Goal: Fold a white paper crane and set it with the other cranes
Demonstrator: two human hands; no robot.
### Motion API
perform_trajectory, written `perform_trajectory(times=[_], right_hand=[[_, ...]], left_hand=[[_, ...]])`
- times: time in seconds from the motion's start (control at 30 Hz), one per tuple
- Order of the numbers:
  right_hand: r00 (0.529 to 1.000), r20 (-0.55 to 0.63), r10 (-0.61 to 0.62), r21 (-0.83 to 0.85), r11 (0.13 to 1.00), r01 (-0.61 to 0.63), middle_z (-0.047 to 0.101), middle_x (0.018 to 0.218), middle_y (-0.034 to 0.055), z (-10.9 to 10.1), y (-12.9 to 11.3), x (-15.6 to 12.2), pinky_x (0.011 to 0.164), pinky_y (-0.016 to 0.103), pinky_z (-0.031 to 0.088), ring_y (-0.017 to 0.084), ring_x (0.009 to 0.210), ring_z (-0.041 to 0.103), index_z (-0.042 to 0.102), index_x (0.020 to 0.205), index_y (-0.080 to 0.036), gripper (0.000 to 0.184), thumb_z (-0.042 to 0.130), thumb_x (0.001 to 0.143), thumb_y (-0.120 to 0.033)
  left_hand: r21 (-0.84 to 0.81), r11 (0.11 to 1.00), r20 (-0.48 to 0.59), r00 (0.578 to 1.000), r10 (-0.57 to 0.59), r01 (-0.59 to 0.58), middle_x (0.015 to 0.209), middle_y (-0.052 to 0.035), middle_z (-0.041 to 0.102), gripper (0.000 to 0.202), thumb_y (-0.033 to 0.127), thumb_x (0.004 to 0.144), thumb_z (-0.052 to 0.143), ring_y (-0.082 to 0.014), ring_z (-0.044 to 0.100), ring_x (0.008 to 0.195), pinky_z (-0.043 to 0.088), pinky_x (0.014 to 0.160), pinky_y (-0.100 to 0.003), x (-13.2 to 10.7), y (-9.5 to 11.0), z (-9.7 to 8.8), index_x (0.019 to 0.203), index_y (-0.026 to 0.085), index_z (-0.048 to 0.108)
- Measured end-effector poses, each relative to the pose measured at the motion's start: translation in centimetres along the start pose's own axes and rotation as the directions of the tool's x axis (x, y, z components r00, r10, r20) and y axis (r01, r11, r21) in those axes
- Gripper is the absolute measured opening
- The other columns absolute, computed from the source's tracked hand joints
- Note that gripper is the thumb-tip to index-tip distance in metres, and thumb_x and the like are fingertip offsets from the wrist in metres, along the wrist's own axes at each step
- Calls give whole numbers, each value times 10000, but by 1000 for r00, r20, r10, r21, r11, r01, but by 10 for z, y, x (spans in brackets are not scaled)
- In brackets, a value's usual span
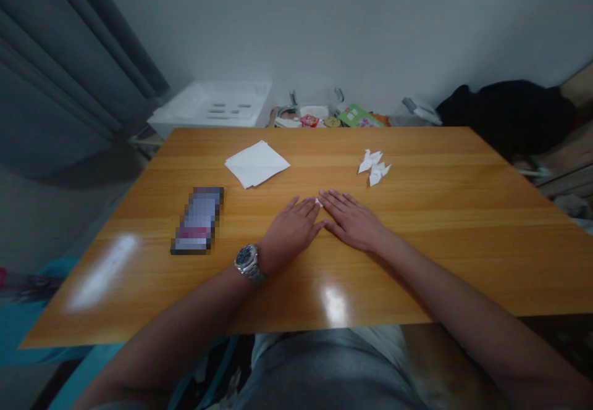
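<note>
Both hands rest palm down on the wooden table, fingertips close together. My left hand (294, 228), with a metal watch (248, 262) on the wrist, lies flat with its fingers extended. From the other side, my right hand (349, 218) is flat too, fingers stretched toward the left one. A small bit of white paper (319, 202) shows between the fingertips; the rest of it is hidden under the hands. Two folded paper cranes (374, 166) stand farther back on the right. A stack of white paper sheets (257, 164) lies farther back on the left.
A phone (198, 220), its screen blurred, lies left on the wooden table (463, 212). Beyond the far edge are a white plastic tray (222, 101), a green packet (359, 115) and small items. Dark cloth (504, 113) lies at the far right, a grey curtain (60, 58) hangs left.
</note>
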State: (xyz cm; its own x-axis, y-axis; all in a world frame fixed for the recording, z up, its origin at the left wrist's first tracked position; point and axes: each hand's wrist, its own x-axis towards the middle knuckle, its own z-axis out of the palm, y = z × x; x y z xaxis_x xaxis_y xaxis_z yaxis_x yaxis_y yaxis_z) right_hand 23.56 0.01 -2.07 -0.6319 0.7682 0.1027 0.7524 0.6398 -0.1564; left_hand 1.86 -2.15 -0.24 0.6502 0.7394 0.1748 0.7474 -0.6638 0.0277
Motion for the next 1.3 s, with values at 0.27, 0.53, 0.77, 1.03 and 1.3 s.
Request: perform_trajectory(times=[0.27,0.53,0.77,1.03,1.3], right_hand=[[999,-12,39,20,999,-39,269,1668,50,4,-1,0,1259,521,213,276,1549,223,244,1623,-224,651,306,1049,-524],[998,6,57,32,998,-57,285,1662,26,-2,4,-2,1255,528,215,273,1546,230,246,1621,-260,632,282,1053,-535],[993,19,117,4,993,-117,320,1646,50,-12,12,-7,1247,544,225,281,1536,263,299,1604,-224,633,278,1054,-536],[999,-42,9,28,1000,-7,296,1657,87,-8,6,1,1267,513,185,250,1549,232,280,1609,-188,637,314,1057,-505],[1000,14,-27,83,996,26,263,1666,101,0,3,5,1265,473,223,237,1547,233,288,1603,-150,662,278,1059,-527]], left_hand=[[-64,994,12,996,-85,85,1468,-126,570,499,460,1068,356,-261,505,1387,147,1255,-568,0,-2,-11,1420,170,557],[-88,991,45,994,-99,103,1508,-80,536,458,425,1047,430,-272,501,1386,125,1249,-604,-3,-6,-12,1435,210,544],[-79,993,40,996,-80,83,1492,-89,552,445,396,1034,467,-262,500,1381,180,1249,-558,0,-8,-13,1416,190,562],[-24,999,16,999,-46,46,1472,-102,564,444,410,1042,441,-275,483,1381,254,1218,-511,2,-6,-15,1406,189,568],[-3,999,-29,999,-44,44,1325,-125,635,439,402,1051,417,-270,539,1263,294,1182,-479,3,-2,-16,1369,148,583]])
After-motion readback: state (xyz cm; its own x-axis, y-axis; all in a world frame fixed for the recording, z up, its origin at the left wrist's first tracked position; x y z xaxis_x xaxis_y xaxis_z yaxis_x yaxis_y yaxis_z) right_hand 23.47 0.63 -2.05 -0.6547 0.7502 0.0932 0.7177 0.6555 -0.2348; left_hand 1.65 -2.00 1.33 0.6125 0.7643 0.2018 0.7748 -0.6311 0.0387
